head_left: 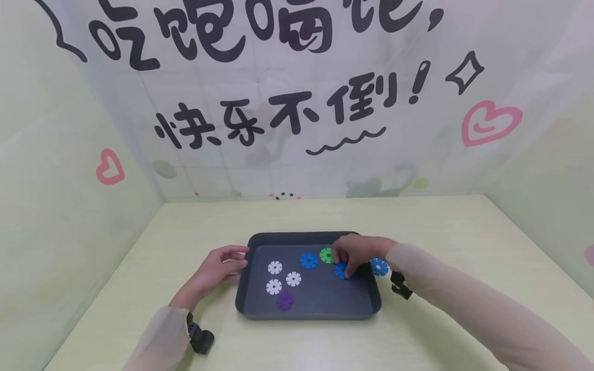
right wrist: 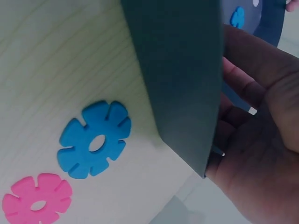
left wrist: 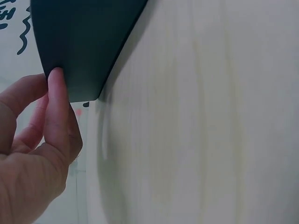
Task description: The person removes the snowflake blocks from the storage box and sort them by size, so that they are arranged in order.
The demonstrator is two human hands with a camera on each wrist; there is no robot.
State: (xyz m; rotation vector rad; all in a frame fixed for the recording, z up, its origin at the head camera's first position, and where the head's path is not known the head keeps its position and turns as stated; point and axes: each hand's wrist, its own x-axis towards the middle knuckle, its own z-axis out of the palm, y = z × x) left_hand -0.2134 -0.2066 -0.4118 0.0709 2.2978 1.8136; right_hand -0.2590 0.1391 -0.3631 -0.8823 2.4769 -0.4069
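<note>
A dark grey tray (head_left: 325,307) lies on the table. The left hand (head_left: 218,268) is at its left side, thumb and fingers on the rim; the left wrist view has that hand (left wrist: 44,135) pinching the tray edge (left wrist: 84,51). Inside the tray, the right hand (head_left: 357,251) has its fingertips at a blue notched disc (head_left: 340,270), beside a green disc (head_left: 327,255) and another blue disc (head_left: 308,260). In the right wrist view the tray wall (right wrist: 182,84) hides the fingertips of the right hand (right wrist: 266,102).
White discs (head_left: 275,267) and a purple disc (head_left: 285,301) lie in the tray's left part. Outside its right wall lies a blue disc (head_left: 379,266), with a pink disc (right wrist: 37,199) near it in the right wrist view. A printed cloth (head_left: 278,170) stands behind the table.
</note>
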